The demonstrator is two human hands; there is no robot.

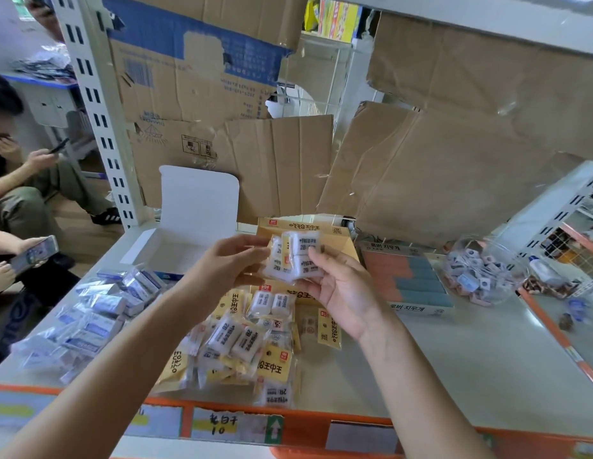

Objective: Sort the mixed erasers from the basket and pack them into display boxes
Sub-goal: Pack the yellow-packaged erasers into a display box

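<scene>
Because sorting needs room to spread out, we read the wide pale-grey metal shelf deck with the orange front rail as a workbench, with each heap on it being one kind of eraser kept apart from the others. At its back left stands a white cardboard box with a raised lid flap. We judge it is open to take the heap of blue-and-white wrapped erasers lying just in front of it.

In the middle lies the loose heap of yellow-carded packs of white erasers. Behind it is the yellow cardboard display box with black lettering, which matches those cards and so is probably where they go.

To the right sit a flat display box of orange and teal block erasers, which appears full, and a clear plastic container of small mixed erasers.

The small bundle of clear-wrapped white eraser packs is raised between both hands, above the yellow-carded heap and just in front of the yellow box. The left hand pinches its left edge with curled fingers and thumb. The right hand grips it from below, thumb laid on the front. We take this hold to be for squaring the packs before boxing them.
</scene>
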